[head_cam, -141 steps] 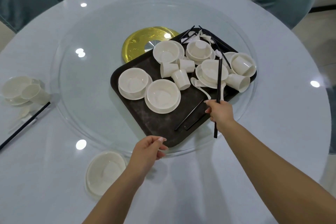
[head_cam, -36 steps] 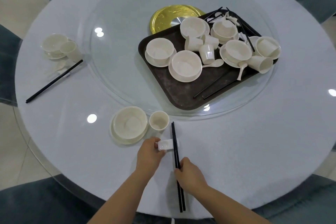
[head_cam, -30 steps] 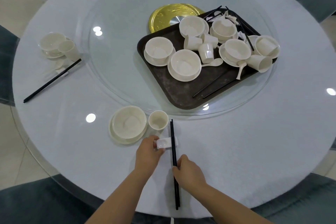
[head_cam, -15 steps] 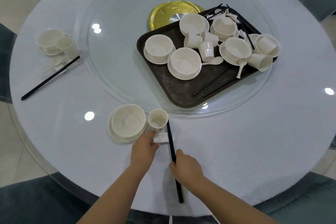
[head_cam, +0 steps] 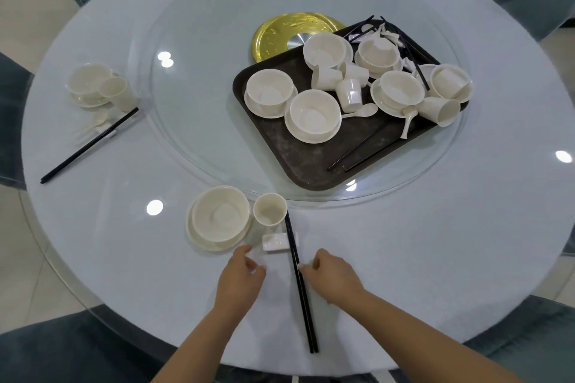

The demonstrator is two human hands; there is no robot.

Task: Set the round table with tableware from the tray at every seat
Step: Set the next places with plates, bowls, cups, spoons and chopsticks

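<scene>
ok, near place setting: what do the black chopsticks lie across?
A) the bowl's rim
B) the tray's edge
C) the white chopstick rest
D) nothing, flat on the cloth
C: the black chopsticks cross the right end of the white chopstick rest, beside the cup; the bowl sits apart to the left, and the tray is farther back on the glass turntable.

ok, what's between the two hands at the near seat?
In the head view, the black chopsticks run between the left hand and right hand, their far end lying across the white chopstick rest. Otherwise bare tablecloth.
</scene>
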